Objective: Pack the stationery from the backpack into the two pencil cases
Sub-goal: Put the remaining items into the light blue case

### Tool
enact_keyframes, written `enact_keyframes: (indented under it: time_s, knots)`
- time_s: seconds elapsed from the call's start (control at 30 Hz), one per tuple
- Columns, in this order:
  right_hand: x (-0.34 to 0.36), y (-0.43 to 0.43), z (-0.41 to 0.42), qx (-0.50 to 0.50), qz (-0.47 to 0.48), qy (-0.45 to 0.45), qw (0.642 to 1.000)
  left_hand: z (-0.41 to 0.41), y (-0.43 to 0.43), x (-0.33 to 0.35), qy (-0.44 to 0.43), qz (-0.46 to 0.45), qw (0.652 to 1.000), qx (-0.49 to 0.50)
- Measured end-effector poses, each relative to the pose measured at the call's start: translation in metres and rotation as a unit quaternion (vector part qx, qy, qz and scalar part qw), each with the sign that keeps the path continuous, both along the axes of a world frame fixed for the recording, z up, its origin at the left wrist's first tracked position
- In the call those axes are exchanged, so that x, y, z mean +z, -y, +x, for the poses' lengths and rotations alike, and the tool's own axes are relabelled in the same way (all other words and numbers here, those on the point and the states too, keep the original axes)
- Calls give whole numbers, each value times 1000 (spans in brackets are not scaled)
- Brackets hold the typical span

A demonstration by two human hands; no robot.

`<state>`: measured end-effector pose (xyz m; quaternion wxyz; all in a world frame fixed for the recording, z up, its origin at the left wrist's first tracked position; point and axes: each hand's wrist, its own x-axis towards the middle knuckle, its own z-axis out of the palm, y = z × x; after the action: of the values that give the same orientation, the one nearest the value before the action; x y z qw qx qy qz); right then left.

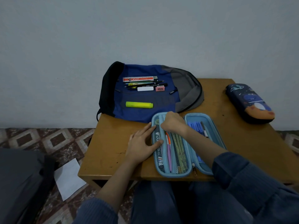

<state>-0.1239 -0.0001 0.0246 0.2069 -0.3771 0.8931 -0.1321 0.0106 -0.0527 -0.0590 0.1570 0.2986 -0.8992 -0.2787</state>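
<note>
Wooden table against a pale wall, patterned tile floor below with one loose paper sheet. Item 1: blue backpack, flat on the far side of the table, carrying the unpacked stock: ruler, a row of pens and pencils, white eraser, pink eraser, and nearer, lying apart from the rest, a yellow highlighter. Item 2: light-blue pencil case, open flat at the near edge; its left half holds a mesh pocket, an orange-tipped pen and green pencils, while its right half holds blue pieces and a black pen. Item 3: dark printed pencil case, zipped, far right, well apart from both hands. Left hand: fingers straight, pressed flat on the case's left rim and mesh, gripping nothing. Right hand: knuckles up, fingers curled down into the top of the left half; whether they pinch anything cannot be told. Step judged in hand: seating an item in the left half. Recommended handling: keep the flat hand pinning the case, slide the piece lengthwise beside the pencils, and press it below the rim so the zip will close. Remaining stock lies beyond the right hand, the highlighter nearest, untouched; the orange-tipped pen sits just under its fingers.
</note>
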Motion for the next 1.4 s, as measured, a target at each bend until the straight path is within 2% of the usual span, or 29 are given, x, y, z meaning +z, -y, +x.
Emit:
enact_keyframes:
  time_s: [0.3, 0.43, 0.9, 1.13, 1.4]
  knots:
    - [5, -25, 13, 3, -23, 28, 999, -1, 0, 2, 14, 7, 1000, 1]
    - [5, -37, 22, 10, -5, 43, 999, -2, 0, 1, 22, -1, 1000, 6]
    - [-6, -82, 56, 14, -28, 51, 998, 0, -2, 2, -2, 8, 1000, 9]
    - [-9, -100, 70, 33, -6, 18, 999, 1, -3, 5, -2, 7, 1000, 7]
    - [-15, -94, 47, 15, -71, 88, 994, 3, -3, 7, -13, 54, 998, 5]
